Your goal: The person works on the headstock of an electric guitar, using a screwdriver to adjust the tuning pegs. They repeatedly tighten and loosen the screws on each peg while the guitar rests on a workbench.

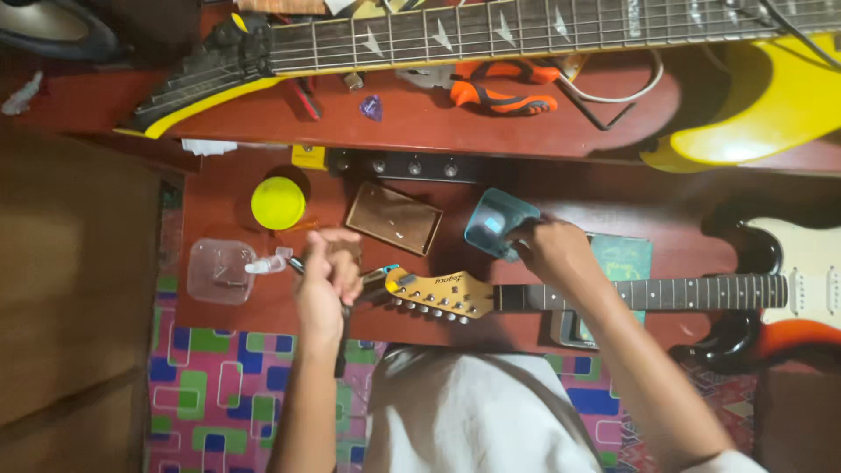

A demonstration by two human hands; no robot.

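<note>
Head view. The left hand point(326, 273) is closed in a fist around a slim dark-handled tool point(342, 337); the metal tip shows just above the knuckles and the handle runs down past the wrist. The exact type of tool cannot be told. Just right of this hand lies the guitar headstock point(435, 292), light wood with a row of tuning pegs along its lower edge, resting on the red-brown worktop point(526, 188). The dark guitar neck point(648, 292) runs from the headstock to the right, toward a sunburst guitar body point(793, 302) at the frame edge.

The right hand point(550, 252) sits just above the neck, close to the headstock joint. Its fingers are curled on the lower edge of a translucent teal plastic container point(496, 222), which is tilted with its open side toward the camera. Right of this hand lies a green booklet point(624, 257), partly under the neck.

Left of the left hand stand a clear plastic tub point(219, 270) and a small white bottle point(263, 264), nearly touching the tool tip. Above it lie a yellow round lid point(278, 202) and a brown rectangular tray point(394, 217).

Well above both hands, a yellow electric guitar point(753, 114) spans the worktop, with orange-handled pliers point(499, 88) and a purple pick point(371, 107) just below its fretboard.
</note>
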